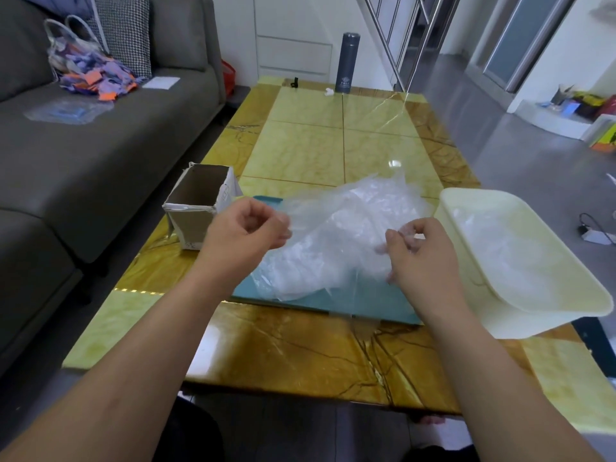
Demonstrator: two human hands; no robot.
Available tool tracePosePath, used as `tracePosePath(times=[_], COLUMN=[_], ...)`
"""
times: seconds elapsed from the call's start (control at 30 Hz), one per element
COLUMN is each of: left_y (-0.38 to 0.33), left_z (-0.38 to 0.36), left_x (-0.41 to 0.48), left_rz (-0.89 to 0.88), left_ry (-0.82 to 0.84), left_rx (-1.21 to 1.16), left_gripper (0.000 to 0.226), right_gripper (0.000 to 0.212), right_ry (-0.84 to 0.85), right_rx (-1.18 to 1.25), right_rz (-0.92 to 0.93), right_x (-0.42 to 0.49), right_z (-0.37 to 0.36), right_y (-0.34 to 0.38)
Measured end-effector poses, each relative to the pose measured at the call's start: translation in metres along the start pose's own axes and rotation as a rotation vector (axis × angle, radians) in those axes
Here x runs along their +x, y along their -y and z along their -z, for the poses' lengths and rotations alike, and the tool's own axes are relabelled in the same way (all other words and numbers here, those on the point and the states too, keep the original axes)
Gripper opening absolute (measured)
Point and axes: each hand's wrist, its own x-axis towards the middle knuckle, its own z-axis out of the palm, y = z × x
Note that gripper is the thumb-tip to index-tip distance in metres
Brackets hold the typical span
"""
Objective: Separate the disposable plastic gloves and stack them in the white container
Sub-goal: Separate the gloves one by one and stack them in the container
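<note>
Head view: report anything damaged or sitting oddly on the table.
The cardboard box at the left edge of the table has a torn, ragged top. The white container seems to overhang the right edge.

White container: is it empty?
No, some clear gloves already lie crumpled on the bottom of the white container.
</note>
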Motion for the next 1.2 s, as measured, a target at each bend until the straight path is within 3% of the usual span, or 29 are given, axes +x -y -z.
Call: tracePosePath(times=[0.1, 0.2, 0.3, 0.37, 0.47, 0.53, 0.63, 0.77, 1.0, 1.1, 1.2], left_y=[-0.009, -0.019, -0.03, -0.032, -0.034, -0.032, -0.028, -0.019, -0.006, -0.003, 0.0], left_z=[0.0, 0.008, 0.026, 0.034, 0.031, 0.022, 0.009, 0.003, 0.002, 0.0, -0.002], left_x=[-0.008, -0.014, -0.019, -0.023, -0.032, -0.036, -0.037, -0.027, -0.008, -0.005, -0.003], left_rz=[-0.015, -0.064, -0.014, 0.058, 0.112, 0.116, 0.086, 0.128, 0.126, 0.117, 0.126], left_ry=[0.14, 0.118, 0.303, 0.483, 0.76, 0.848, 0.833, 0.64, 0.43, 0.394, 0.372], left_rx=[-0.046, -0.047, -0.015, -0.03, -0.12, -0.133, -0.035, 0.117, 0.226, 0.255, 0.228], left_gripper=[0.035, 0.016, 0.011, 0.019, 0.014, 0.013, 0.008, 0.013, 0.013, 0.018, 0.02], right_gripper=[0.015, 0.011, 0.014, 0.013, 0.011, 0.01, 0.009, 0.01, 0.046, 0.072, 0.073], right_ry=[0.004, -0.042, -0.073, -0.022, 0.144, 0.271, 0.43, 0.595, 0.729, 0.765, 0.852], right_rx=[0.072, 0.077, 0.094, 0.163, 0.235, 0.28, 0.379, 0.441, 0.517, 0.524, 0.508], right_rz=[-0.068, -0.082, -0.067, -0.066, -0.046, -0.043, -0.118, -0.204, -0.333, -0.424, -0.314], right_x=[0.002, 0.003, 0.003, 0.002, -0.003, -0.007, -0.015, -0.015, -0.008, -0.005, -0.005], right_z=[-0.001, 0.0, -0.001, -0.002, -0.006, -0.009, -0.013, -0.011, -0.012, -0.011, -0.01], right_y=[0.001, 0.001, 0.002, 0.006, 0.014, 0.02, 0.026, 0.026, 0.022, 0.025, 0.022])
